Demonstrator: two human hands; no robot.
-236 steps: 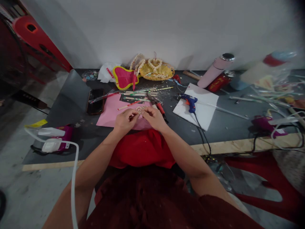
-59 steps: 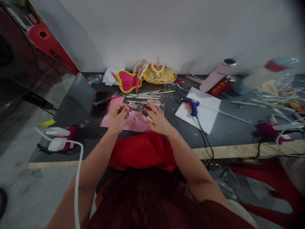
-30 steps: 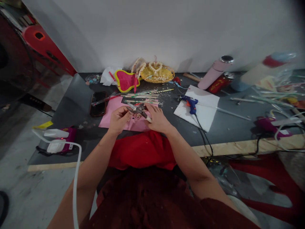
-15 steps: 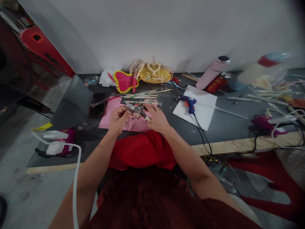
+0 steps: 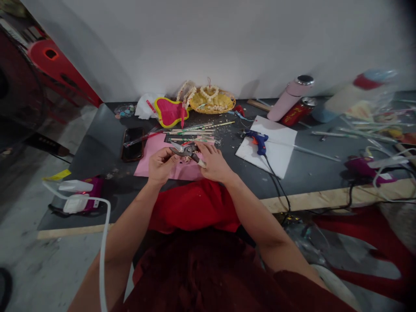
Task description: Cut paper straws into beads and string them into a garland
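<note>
Pale wall (image 5: 208, 43), dark counter (image 5: 94, 151): cutters (image 5: 188, 150) held above pink sheet (image 5: 147, 158)

Against the wall, the counter carries a crowded spread of craft pieces. Near its front edge, the right hand (image 5: 214, 162) has its fingers wrapped around the handles of the cutters, whose blades point toward the left hand (image 5: 160, 165). The left fingers are pinched together right by the blades; whether something small sits between them, I cannot tell. Below the cutters, a little heap of pale bits (image 5: 186, 159) lies on the pink sheet.

Just beyond the hands, thin sticks (image 5: 195, 130) lie side by side, with pale crumbs scattered near their right ends. A phone (image 5: 133, 143) lies left of the sheet. Farther back, a pink tray (image 5: 170, 112) with a yellow rim stands beside a yellow basket (image 5: 212, 110), where a heart-shaped string of pale pieces (image 5: 209, 93) rests. To the right, a blue glue gun (image 5: 258, 141) lies on a white board (image 5: 274, 162); behind the board, a pink flask (image 5: 289, 99) stands next to a red can (image 5: 297, 112).
</note>
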